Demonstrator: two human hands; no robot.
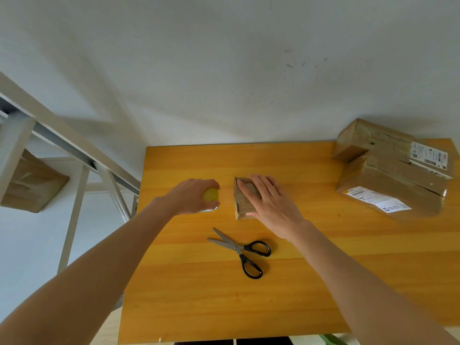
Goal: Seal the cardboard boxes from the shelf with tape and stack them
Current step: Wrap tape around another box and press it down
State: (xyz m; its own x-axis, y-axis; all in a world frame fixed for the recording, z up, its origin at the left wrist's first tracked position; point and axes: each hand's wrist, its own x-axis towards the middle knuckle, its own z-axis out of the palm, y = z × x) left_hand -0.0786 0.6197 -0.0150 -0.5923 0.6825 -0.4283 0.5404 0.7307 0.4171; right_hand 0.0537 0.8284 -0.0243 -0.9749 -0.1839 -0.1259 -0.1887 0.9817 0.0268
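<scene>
The box [241,202] sits mid-worktop [298,282] under the right hand [271,204], whose fingers [258,188] lie straight and slightly spread on its top. The left hand [190,196] curls round the tape [210,194] just beside it. The step likely goes best with the flaps pressed shut while tape is drawn along the seam. The scissors [240,249] lie near.

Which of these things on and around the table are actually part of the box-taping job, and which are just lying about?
Part of the job: small box under the right hand; tape roll in the left hand; scissors; two stacked boxes; box on the shelf.

Just lying about: green object at the bottom edge, too cut off to identify.
</scene>
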